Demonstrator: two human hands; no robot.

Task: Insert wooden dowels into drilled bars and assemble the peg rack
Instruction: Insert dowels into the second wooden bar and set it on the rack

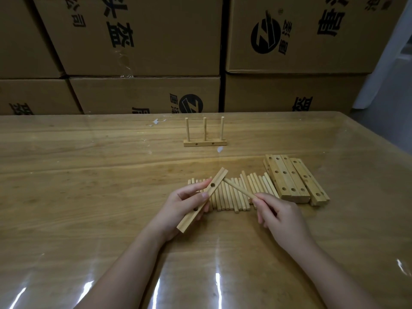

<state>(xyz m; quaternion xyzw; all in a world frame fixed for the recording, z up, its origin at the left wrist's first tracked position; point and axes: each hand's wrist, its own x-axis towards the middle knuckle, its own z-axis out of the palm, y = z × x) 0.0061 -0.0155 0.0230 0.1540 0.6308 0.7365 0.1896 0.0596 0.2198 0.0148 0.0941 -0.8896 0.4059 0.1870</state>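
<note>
While logo-printed cartons (pixel 142 36) fill upper frame, I see left hand (pixel 178 206) gripping a pale drilled bar (pixel 217 178), right hand (pixel 283 217) pinching a dowel (pixel 238 188)

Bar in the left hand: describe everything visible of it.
The bar is a pale, square-edged wooden strip; two empty round holes show in its top face. The left hand grips its middle, holding it slanted up-right over the loose dowels. The tip of the dowel in the right hand reaches its side near the far end.
</note>
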